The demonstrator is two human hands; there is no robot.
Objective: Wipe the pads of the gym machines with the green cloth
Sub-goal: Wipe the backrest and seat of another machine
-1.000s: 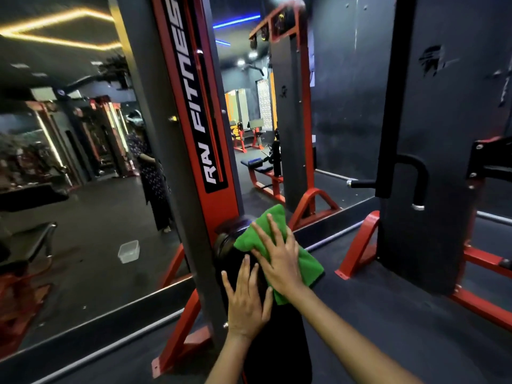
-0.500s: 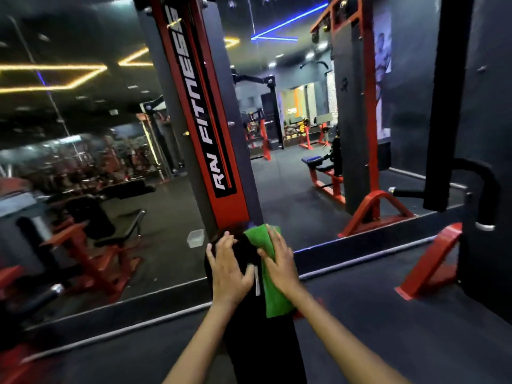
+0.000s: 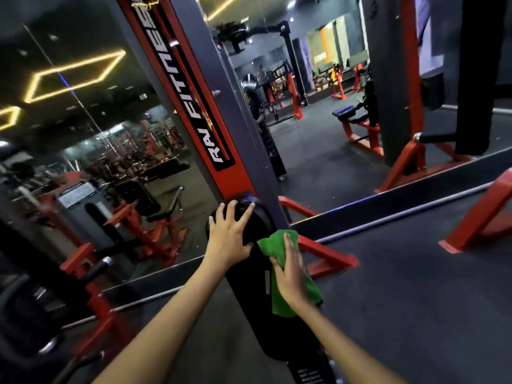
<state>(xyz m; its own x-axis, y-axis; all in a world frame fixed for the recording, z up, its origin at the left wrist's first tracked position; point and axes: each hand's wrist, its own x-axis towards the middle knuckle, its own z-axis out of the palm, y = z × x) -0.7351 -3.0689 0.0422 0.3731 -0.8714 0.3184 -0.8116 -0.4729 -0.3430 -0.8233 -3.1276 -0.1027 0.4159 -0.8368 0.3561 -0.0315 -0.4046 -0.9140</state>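
Head view: the left hand (image 3: 228,239), fingers spread, braces the top of the long black vinyl pad (image 3: 256,278). The right hand (image 3: 291,275) presses the crumpled green cloth (image 3: 277,245) flat against the pad's right edge. Maintain firm, overlapping strokes along its length.

Dark rubber floor (image 3: 415,286), wall mirror (image 3: 69,134), red machine frames (image 3: 327,256), yellow ceiling lights (image 3: 74,76).

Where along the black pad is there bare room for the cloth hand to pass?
Bare pad lies between the left hand at the top and the green cloth; more runs below the right hand. The pad's right edge, under cloth and hand, is crowded.
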